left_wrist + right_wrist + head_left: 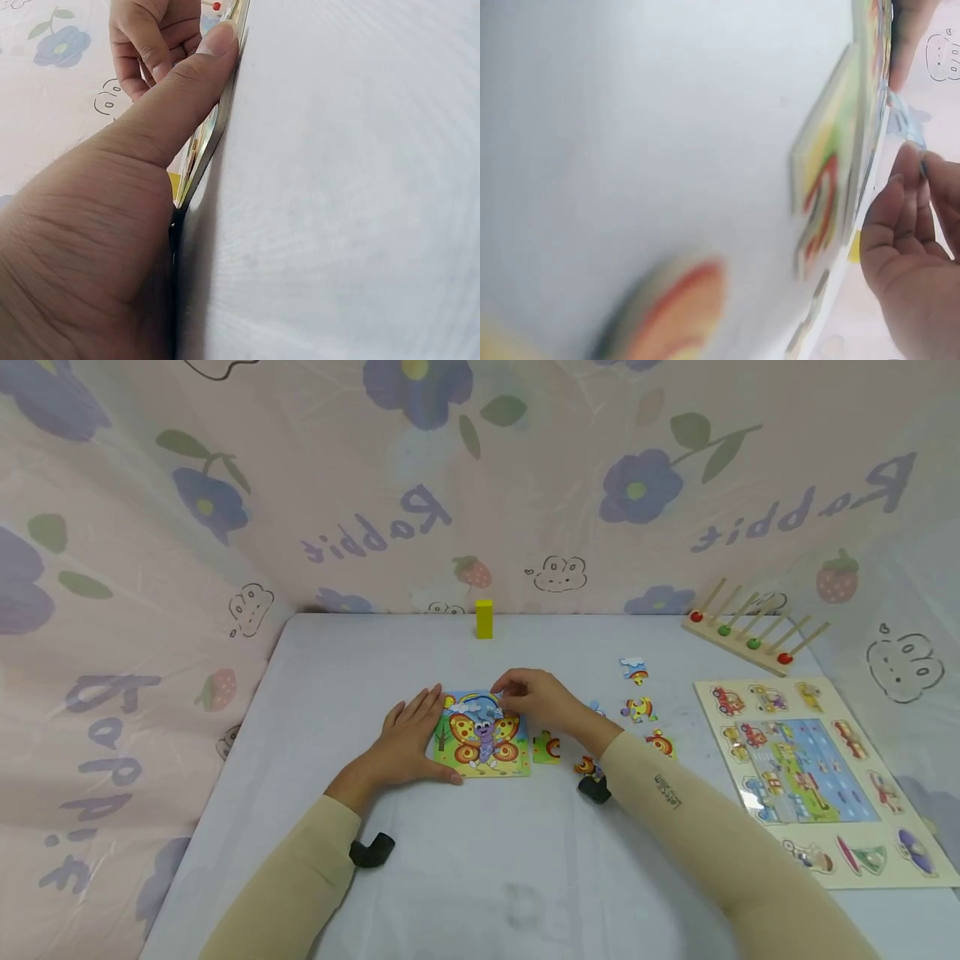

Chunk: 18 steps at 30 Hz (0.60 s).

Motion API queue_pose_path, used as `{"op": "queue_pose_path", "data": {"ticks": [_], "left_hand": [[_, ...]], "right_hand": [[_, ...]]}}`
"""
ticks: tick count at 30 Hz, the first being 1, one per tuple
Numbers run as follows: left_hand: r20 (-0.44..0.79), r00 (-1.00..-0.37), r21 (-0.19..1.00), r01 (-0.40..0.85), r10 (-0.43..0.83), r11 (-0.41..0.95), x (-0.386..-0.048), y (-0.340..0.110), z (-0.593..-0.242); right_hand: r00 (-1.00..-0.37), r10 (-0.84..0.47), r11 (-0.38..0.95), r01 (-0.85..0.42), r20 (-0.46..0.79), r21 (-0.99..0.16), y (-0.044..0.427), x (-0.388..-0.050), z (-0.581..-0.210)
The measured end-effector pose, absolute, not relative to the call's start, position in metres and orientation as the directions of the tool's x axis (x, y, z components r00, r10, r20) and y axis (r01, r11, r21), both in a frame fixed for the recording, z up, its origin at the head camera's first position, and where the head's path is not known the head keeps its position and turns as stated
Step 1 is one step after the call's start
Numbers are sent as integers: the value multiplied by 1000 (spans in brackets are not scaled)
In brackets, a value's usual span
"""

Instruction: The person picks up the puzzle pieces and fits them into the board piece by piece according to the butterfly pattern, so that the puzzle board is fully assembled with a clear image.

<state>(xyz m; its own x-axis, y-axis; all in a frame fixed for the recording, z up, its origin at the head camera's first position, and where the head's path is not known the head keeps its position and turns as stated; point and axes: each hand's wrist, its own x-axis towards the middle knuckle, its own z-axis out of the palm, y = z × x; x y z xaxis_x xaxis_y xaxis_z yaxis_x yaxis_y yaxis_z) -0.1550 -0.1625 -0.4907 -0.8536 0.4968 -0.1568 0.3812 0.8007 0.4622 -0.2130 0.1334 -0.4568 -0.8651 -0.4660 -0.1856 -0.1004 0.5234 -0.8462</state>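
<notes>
Right wrist view shows me the right hand [919, 240] pinching a pale-blue piece [907, 124], unclear in head view. Left hand [411, 739], fingers straight, touches bright butterfly puzzle [486, 743], orange-winged, on white table [450, 860].

Left hand [105, 217] is seen close up, its thumb laid on thin board [211, 139]. Right hand [154, 41] is seen beyond, fingers bent. White tabletop [352, 180] and flower-printed backdrop [45, 112] are partly shown.

Butterfly bd [483, 739]: glossy print, matt edge; wood/card unclear
Loose pc R of bd [545, 748]: same finish
Yel. block behind bd [484, 620]: smooth
Peg rack [733, 647], far R of bd: matt wood; beads [753, 644] glossy
Sleeves [690, 827], nr side of bd: matt cloth
</notes>
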Motion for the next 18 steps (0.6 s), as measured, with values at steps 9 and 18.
{"op": "queue_pose_path", "data": {"ticks": [9,18], "left_hand": [[-166,-851,458,381,499,803,-156,-162,-493],[-165,-848,456,388,504,801,-157,-163,-492]], "right_hand": [[-860,-466,548,-95,-209,-831,120,-212,-456],[-762,-637,714,-526,-118,-461,109,-191,-451]]}}
